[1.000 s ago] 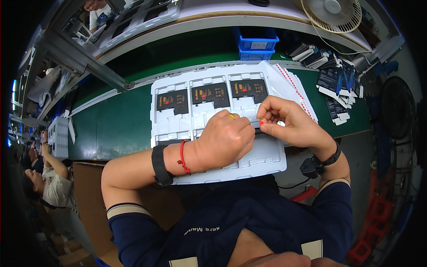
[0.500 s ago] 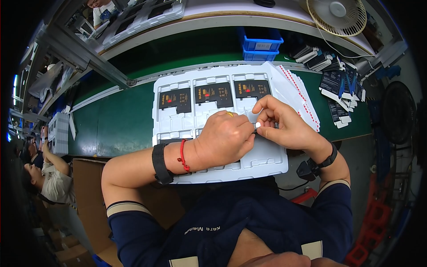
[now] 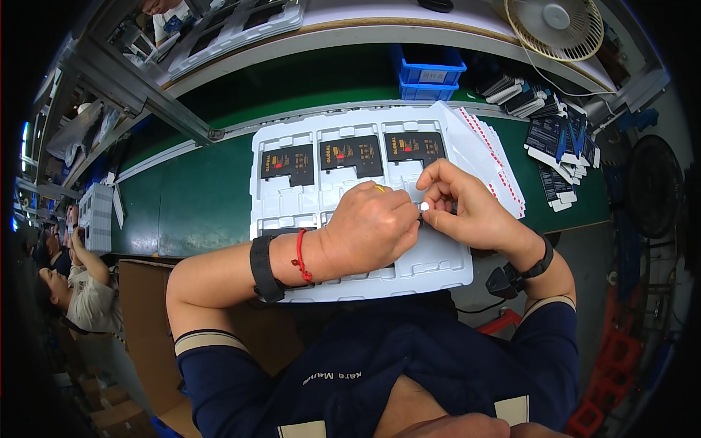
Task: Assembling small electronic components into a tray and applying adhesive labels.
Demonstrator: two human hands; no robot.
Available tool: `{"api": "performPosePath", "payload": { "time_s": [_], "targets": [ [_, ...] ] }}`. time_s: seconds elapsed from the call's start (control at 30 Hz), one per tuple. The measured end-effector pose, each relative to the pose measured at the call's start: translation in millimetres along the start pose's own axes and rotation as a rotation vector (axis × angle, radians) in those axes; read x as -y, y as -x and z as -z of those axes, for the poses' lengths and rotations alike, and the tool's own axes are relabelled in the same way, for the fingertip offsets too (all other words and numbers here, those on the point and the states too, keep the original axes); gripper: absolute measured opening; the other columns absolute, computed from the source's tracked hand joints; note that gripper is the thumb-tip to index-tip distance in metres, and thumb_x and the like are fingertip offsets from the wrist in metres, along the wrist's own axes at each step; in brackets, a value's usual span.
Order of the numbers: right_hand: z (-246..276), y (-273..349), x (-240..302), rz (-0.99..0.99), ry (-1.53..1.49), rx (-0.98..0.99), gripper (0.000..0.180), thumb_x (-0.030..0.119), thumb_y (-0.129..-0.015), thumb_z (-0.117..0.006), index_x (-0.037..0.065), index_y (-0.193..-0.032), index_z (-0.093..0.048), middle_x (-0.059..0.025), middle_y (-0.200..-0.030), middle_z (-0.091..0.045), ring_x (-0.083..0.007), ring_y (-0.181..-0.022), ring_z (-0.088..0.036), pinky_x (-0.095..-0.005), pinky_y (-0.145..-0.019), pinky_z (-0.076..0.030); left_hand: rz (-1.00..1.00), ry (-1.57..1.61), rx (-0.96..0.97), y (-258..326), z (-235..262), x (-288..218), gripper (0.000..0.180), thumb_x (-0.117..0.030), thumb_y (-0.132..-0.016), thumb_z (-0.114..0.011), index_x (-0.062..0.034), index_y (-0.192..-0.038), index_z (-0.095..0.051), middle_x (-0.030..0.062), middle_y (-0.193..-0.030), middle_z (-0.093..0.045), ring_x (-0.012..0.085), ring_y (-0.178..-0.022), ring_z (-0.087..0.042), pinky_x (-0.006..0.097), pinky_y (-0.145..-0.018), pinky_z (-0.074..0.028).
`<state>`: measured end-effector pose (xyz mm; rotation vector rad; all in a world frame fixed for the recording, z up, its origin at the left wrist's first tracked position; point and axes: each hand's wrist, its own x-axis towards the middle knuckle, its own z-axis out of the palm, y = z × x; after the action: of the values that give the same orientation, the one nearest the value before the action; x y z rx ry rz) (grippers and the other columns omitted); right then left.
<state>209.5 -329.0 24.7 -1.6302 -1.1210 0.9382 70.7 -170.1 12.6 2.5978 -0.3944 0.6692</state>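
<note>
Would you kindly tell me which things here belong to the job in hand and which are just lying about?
Seemingly part of the job:
- white moulded tray
- black flat packs in it
- small white piece at the right hand
- red-dotted white sheets, probably

Apparently just lying about:
- blue bins
- fan
- dark printed cartons

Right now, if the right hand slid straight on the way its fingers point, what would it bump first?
Probably the left hand: the fingers of the right hand point towards it, with a small white piece at their tips. Depth is hard to tell.
</note>
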Motion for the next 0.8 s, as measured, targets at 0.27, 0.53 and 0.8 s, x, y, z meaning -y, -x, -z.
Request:
{"api": "performPosePath", "payload": {
  "time_s": [0.27, 0.53, 0.8],
  "targets": [
    [-5, 10, 20, 0.440, 0.639, -0.303, 0.028, 0.008, -0.076, -0.073, 0.004, -0.100, -0.059, -0.0087, -0.084, -0.060, -0.0251, -0.081, -0.056, -0.0370, -0.072, -0.044, -0.012, 0.007, -0.016, -1, 0, 2, 0.009, -0.008, -0.071, -0.070, -0.0045, -0.069, -0.062, 0.0053, -0.067, -0.062, 0.0240, -0.057, -0.059, 0.035, -0.057, -0.046],
    [-9, 11, 18, 0.651, 0.982, -0.253, 0.009, 0.010, -0.067, -0.068, 0.004, -0.068, -0.062, -0.0068, -0.079, -0.056, -0.0259, -0.086, -0.052, -0.0406, -0.082, -0.039, -0.020, 0.009, 0.043, -1, 1, 2, 0.009, -0.008, -0.070, -0.071, -0.0043, -0.073, -0.064, 0.0065, -0.072, -0.063, 0.0249, -0.062, -0.060, 0.036, -0.063, -0.047],
    [-12, 9, -6, 0.601, 1.112, -0.196, 0.023, 0.013, -0.058, -0.075, 0.003, -0.076, -0.064, -0.0063, -0.080, -0.057, -0.0243, -0.086, -0.053, -0.0414, -0.087, -0.038, -0.036, 0.018, 0.052, -5, 3, -4, 0.009, -0.007, -0.069, -0.071, -0.0048, -0.075, -0.064, 0.0072, -0.071, -0.061, 0.0249, -0.062, -0.059, 0.037, -0.062, -0.046]
  ]
}}
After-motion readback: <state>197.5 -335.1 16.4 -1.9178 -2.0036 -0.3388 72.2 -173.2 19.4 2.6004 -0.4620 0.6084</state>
